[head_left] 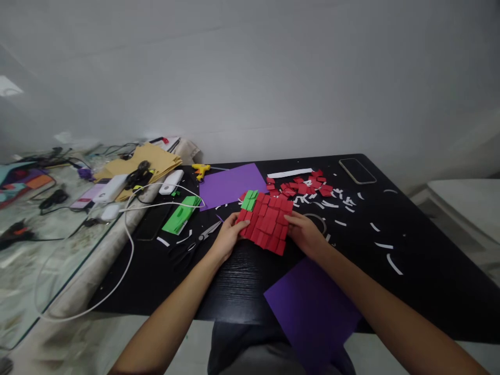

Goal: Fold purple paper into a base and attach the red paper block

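Between my two hands, a panel covered in overlapping red paper squares [267, 221] is held up over the black table, tilted. Green paper squares [249, 200] cover its upper left corner. My left hand [230, 234] pinches the left edge, thumb on top. On the opposite edge, my right hand [304, 233] grips with its thumb in front; the fingers behind are partly hidden. A purple sheet [312, 307] lies below my right forearm, overhanging the table's front edge. Black-handled scissors [195, 243] rest left of my left hand.
Loose red squares [302, 186] and white paper strips [394, 264] lie scattered at right. Another purple sheet [230, 183], a yellow glue gun [201, 171] and green paper strips [182, 214] sit behind. A white cable [130, 245] loops across the left; a phone [357, 171] lies far right.
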The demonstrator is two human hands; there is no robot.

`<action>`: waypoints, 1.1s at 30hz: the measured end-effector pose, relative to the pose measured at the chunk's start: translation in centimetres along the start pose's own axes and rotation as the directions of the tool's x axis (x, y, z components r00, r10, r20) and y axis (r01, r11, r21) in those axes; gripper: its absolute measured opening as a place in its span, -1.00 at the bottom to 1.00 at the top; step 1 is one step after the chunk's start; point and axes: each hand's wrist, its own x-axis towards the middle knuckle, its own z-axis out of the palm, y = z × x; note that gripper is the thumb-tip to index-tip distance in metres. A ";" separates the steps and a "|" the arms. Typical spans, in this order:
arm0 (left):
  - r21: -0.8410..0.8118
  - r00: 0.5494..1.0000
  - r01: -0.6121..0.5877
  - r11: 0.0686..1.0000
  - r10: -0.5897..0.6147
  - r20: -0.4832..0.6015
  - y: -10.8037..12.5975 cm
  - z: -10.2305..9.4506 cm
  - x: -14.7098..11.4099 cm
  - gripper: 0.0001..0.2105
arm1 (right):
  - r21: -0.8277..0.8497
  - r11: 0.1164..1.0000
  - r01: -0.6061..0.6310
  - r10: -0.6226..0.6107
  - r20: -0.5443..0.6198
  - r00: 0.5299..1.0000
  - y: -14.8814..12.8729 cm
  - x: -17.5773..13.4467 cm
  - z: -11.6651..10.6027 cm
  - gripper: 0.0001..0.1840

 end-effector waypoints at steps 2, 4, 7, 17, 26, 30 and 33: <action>0.035 1.000 -0.010 0.999 0.010 0.002 -0.1 -0.2 0.3 -0.55 | -0.002 1.000 0.019 -0.019 -0.008 1.000 0.1 0.3 -0.2 -0.80; 0.071 1.000 -0.028 0.997 0.028 0.004 -0.1 -0.3 0.6 -0.52 | -0.005 0.999 0.039 -0.039 -0.014 0.999 0.1 0.5 -0.4 -0.82; 0.114 0.996 -0.081 0.990 0.083 -0.016 0.0 -0.5 0.9 -0.48 | -0.011 0.998 0.068 -0.069 -0.026 0.997 0.0 0.7 -0.6 -0.82; 0.161 0.982 -0.175 0.971 0.185 -0.048 -0.1 -1.1 1.2 -0.50 | -0.063 0.992 0.109 -0.110 -0.018 0.994 -0.2 0.3 -0.4 -0.73; 0.159 0.989 -0.071 0.985 0.048 0.141 -0.2 -0.3 0.6 -0.48 | -0.136 0.983 0.122 -0.133 -0.077 0.988 0.0 0.5 -0.5 -0.69; 0.177 0.983 -0.101 0.979 0.071 0.170 -0.2 -0.1 0.5 -0.42 | -0.171 0.975 0.144 -0.163 -0.102 0.981 0.1 0.6 -0.6 -0.64; 0.213 0.984 -0.124 0.969 0.093 0.150 -0.5 -0.4 0.6 -0.40 | -0.198 0.967 0.162 -0.188 -0.118 0.975 0.3 0.8 -0.7 -0.63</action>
